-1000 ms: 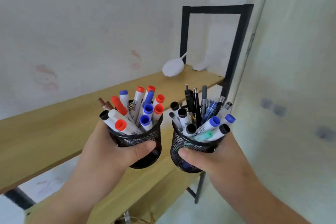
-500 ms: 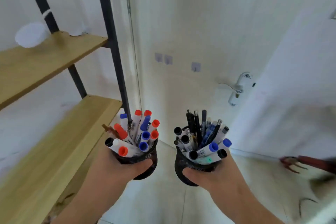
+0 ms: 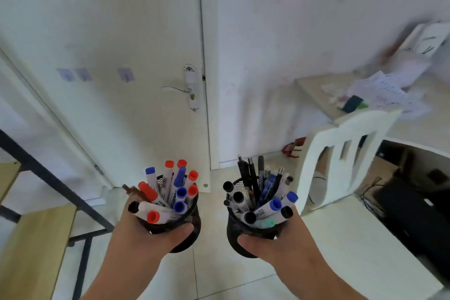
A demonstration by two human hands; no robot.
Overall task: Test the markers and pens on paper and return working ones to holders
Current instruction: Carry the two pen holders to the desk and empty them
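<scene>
My left hand point(image 3: 143, 238) grips a black mesh holder point(image 3: 192, 229) packed with several white markers point(image 3: 168, 192) capped red, blue and black. My right hand point(image 3: 280, 248) grips a second black mesh holder point(image 3: 235, 231) filled with several markers and dark pens point(image 3: 258, 192). Both holders are upright and carried side by side in the air above a tiled floor, a small gap between them. Papers point(image 3: 382, 90) lie on a desk at the far right.
A white door point(image 3: 136, 80) with a lever handle point(image 3: 185, 90) stands straight ahead. A wooden shelf unit with a black frame point(image 3: 36, 234) is at the left. A white chair point(image 3: 345, 153) and a cluttered desk point(image 3: 316, 90) are at the right.
The view has swung right, away from the wooden shelf, past the door toward the desk and chair. Both hands keep the same grip on the two holders.
</scene>
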